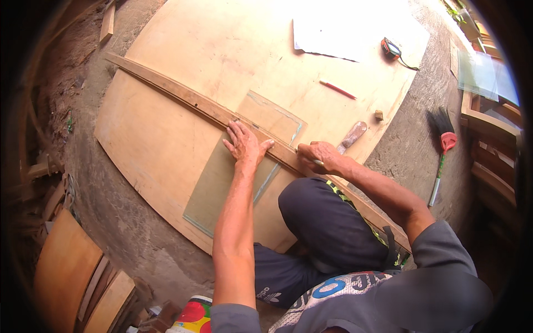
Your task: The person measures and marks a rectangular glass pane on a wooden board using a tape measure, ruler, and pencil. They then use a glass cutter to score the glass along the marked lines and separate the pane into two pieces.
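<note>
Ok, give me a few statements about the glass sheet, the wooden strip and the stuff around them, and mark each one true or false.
1. The left hand presses flat on the long wooden strip lying across the glass sheet. True.
2. The right hand is empty. False: it has a small tool in its grip against the strip's edge.
3. A red pencil lies on the plywood board. True.
4. The tape measure sits on the glass. False: it lies far off, beside the white paper.
5. A red-headed brush lies on the concrete floor. True.
</note>
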{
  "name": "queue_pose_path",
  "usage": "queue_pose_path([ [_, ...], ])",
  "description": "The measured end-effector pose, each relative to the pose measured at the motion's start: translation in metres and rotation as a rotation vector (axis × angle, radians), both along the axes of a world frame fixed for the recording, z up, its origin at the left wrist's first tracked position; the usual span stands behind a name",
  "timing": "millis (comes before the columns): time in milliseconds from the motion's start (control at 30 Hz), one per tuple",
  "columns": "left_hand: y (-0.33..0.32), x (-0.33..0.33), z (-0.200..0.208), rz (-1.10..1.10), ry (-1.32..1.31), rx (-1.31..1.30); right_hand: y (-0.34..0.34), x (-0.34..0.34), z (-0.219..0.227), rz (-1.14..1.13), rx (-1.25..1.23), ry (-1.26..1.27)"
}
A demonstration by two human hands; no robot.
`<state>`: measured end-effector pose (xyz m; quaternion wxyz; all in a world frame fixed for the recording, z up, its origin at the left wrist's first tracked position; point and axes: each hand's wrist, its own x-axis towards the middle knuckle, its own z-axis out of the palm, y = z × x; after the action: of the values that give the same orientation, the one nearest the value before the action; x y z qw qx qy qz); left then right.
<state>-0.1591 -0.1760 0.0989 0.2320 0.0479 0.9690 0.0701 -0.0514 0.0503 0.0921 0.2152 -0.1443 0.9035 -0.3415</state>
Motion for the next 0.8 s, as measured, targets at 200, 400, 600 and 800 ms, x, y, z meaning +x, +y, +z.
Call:
queue_pose_path([
  [200, 0.002, 0.001, 0.005, 0.027, -0.040, 0.016, -0.013, -0.009, 0.014, -0.081, -0.022, 0.222],
  [400, -0.002, 0.007, 0.001, 0.050, -0.009, 0.029, -0.032, 0.029, 0.018, -0.162, 0.181, 0.170],
  [600, -0.009, 0.017, 0.000, 0.155, 0.057, 0.045, -0.037, 0.061, 0.008, -0.132, 0.305, 0.224],
  [800, -0.022, -0.007, 0.048, 0.482, 0.202, 0.353, -0.015, 0.036, 0.024, -0.163, 0.422, 0.262],
])
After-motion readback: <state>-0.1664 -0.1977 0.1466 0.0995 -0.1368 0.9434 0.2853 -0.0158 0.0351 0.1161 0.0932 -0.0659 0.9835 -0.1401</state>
